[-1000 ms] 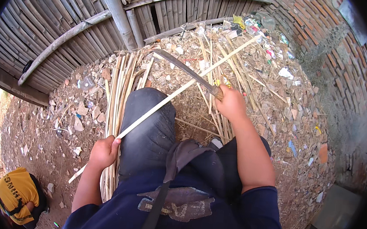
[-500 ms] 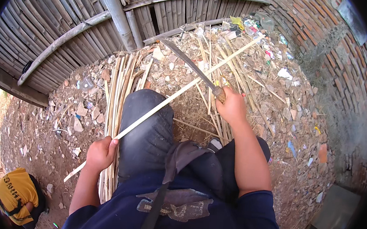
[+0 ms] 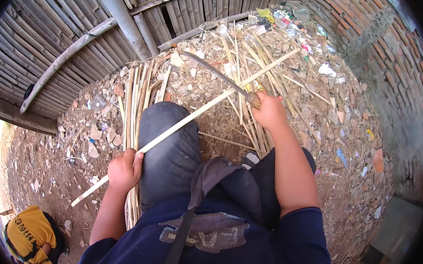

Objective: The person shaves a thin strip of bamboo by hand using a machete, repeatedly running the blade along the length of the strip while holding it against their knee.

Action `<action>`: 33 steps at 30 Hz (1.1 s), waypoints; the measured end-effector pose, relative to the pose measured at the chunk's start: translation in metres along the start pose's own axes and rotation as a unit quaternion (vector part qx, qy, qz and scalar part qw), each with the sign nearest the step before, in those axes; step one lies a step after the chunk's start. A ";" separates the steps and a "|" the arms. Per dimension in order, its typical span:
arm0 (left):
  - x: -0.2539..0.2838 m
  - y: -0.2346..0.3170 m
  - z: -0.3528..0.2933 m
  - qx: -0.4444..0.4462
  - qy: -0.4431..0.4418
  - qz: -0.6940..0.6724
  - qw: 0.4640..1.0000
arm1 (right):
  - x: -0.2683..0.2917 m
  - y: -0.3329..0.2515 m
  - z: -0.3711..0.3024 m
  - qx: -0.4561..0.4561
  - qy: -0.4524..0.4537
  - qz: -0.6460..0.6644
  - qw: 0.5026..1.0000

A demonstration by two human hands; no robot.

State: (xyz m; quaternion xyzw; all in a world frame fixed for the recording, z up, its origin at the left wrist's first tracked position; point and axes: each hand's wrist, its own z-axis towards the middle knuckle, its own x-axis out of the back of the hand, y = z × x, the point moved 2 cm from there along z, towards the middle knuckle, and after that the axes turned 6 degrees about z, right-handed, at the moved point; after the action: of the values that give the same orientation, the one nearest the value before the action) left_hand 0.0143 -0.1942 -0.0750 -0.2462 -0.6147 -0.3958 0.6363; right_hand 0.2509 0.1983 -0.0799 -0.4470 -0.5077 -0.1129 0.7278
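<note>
My left hand (image 3: 124, 170) is closed around the lower part of a long, pale bamboo strip (image 3: 174, 127). The strip slants up to the right across my left knee, its lower end sticking out past the hand. In my right hand (image 3: 270, 111) is the wooden handle of a machete (image 3: 215, 72). Its dark, curved blade points up and to the left and crosses the strip near the handle. Whether the edge bites into the strip I cannot tell. Beside my left leg lies a bundle of split bamboo strips (image 3: 135, 101).
More bamboo strips (image 3: 266, 69) lie scattered ahead, near litter by a brick wall (image 3: 372, 50). A bamboo slat fence (image 3: 55, 35) runs along the far left. Stones and broken tiles cover the dirt. At lower left crouches a person in a yellow shirt (image 3: 28, 234).
My left hand has shifted slightly up and right along the strip, so more of its lower end shows. The machete has moved a little down the strip. The view has turned slightly.
</note>
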 end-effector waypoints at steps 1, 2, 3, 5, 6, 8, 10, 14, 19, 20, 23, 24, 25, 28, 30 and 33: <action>-0.002 0.002 0.002 -0.011 0.014 0.017 1.000 | 0.003 0.001 0.001 0.001 0.001 -0.003 1.000; -0.002 0.003 0.003 -0.011 0.016 0.014 1.000 | 0.007 0.002 0.002 -0.014 0.015 -0.010 1.000; 0.001 0.005 0.003 -0.006 0.012 0.010 1.000 | 0.011 0.002 0.003 -0.029 0.028 -0.017 0.999; -0.001 0.005 0.002 0.004 0.008 0.004 1.000 | 0.011 -0.012 -0.007 0.000 0.023 -0.027 0.999; -0.004 0.003 0.002 -0.002 0.009 -0.011 1.000 | 0.007 -0.022 -0.014 0.052 0.014 -0.045 0.998; -0.004 0.003 0.002 -0.005 0.012 -0.042 0.999 | 0.004 -0.043 -0.024 0.134 -0.018 -0.081 0.988; -0.015 -0.004 0.005 0.000 -0.004 -0.060 0.998 | 0.002 -0.029 -0.014 0.106 -0.023 -0.058 0.992; -0.008 -0.002 0.008 0.012 -0.024 -0.063 0.998 | 0.006 0.013 0.010 -0.022 0.034 0.053 0.998; 0.001 -0.002 0.008 0.018 -0.051 -0.072 0.996 | -0.001 -0.018 -0.009 0.040 0.003 -0.032 0.999; 0.002 -0.002 0.009 0.015 -0.066 -0.088 0.994 | 0.000 -0.033 -0.018 0.119 0.005 -0.031 0.992; 0.007 -0.003 0.017 0.011 -0.108 -0.120 0.987 | 0.005 -0.032 -0.021 0.183 -0.012 -0.072 0.980; 0.009 -0.004 0.018 0.011 -0.133 -0.138 0.981 | 0.003 -0.022 -0.014 0.099 -0.036 -0.022 0.994; 0.009 -0.002 0.019 0.010 -0.129 -0.139 0.982 | 0.002 -0.016 -0.008 0.101 -0.033 -0.024 0.994; 0.011 0.000 0.021 0.015 -0.130 -0.158 0.979 | -0.001 -0.010 0.000 0.048 -0.063 0.038 0.996; 0.016 -0.001 0.022 0.001 -0.140 -0.117 0.983 | -0.002 -0.030 -0.011 0.089 -0.030 0.008 0.996; 0.012 -0.004 0.018 0.004 -0.139 -0.117 0.983 | -0.003 -0.050 -0.018 0.155 -0.020 -0.050 0.986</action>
State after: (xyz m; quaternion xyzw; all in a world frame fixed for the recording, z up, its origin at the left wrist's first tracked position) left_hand 0.0001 -0.1846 -0.0619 -0.2227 -0.7234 -0.4264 0.4953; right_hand 0.2303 0.1549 -0.0574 -0.3047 -0.5552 -0.0602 0.7716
